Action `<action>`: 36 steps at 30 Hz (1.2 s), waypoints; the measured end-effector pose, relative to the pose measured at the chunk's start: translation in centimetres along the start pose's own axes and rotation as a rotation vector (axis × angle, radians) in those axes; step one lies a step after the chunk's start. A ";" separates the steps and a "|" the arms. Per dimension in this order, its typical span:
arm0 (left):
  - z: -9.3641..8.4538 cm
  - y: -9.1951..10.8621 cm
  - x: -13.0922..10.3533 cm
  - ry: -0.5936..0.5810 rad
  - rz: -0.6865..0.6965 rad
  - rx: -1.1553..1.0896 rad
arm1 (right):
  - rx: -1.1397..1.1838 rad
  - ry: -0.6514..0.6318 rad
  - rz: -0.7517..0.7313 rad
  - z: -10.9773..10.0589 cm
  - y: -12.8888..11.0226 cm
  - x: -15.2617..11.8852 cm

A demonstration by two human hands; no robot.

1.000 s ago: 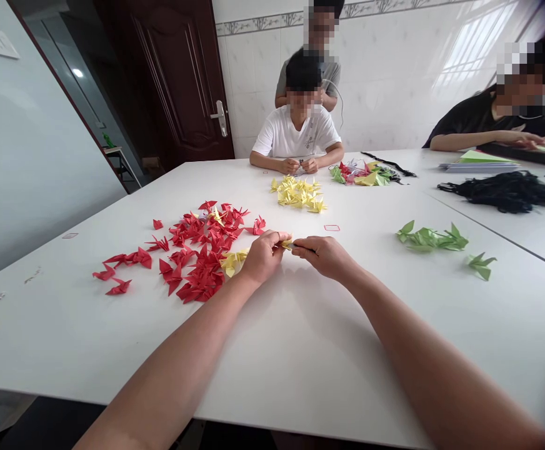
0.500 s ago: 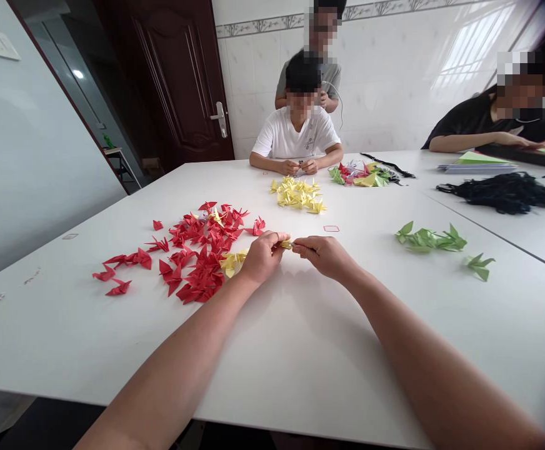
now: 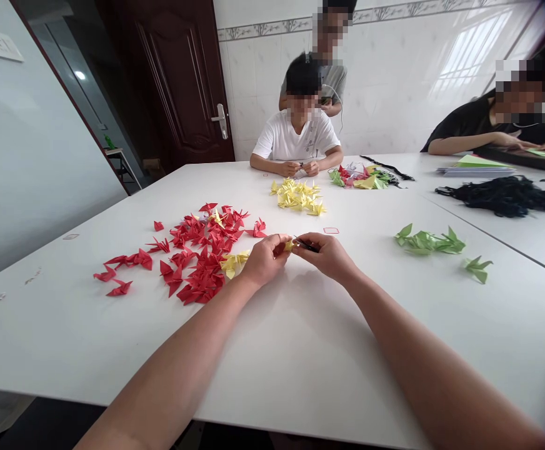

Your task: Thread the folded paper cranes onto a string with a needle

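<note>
Pinching yellow paper [image 3: 289, 245] in left hand [image 3: 266, 258], dark tool [image 3: 309, 247] in right hand [image 3: 327, 254], right of red cranes [image 3: 207, 269]. Probably shaping folds; next, needing a steady pinch.

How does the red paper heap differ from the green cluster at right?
The red paper heap is large and crowded; the green cluster has far fewer pieces. The red paper heap lies beside the left hand; the green cluster lies right of the right hand. Yellow pieces dot the heap, not the cluster. Both are folded paper.
</note>
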State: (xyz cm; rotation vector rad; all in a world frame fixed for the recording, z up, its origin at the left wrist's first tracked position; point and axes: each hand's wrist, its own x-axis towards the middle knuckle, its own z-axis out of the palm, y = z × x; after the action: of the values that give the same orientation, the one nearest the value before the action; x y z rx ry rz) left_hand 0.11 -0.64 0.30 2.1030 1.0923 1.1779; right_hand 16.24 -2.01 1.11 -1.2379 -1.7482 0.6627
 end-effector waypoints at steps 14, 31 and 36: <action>-0.6 -0.1 0.2 0.064 -0.019 0.148 | 0.042 -0.202 0.291 -1.3 0.4 0.2; -8.4 1.3 1.2 -0.071 -0.251 0.664 | 0.313 0.178 0.412 -1.0 2.6 1.2; -10.6 2.3 0.9 -0.284 -0.450 0.617 | 0.300 0.137 0.395 -0.9 2.5 1.2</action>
State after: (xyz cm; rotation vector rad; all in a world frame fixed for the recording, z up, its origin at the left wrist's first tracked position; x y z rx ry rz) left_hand -7.84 -0.91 7.80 2.1706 1.8214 0.3349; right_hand 18.02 -0.09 -0.05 -1.3884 -1.2461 1.0033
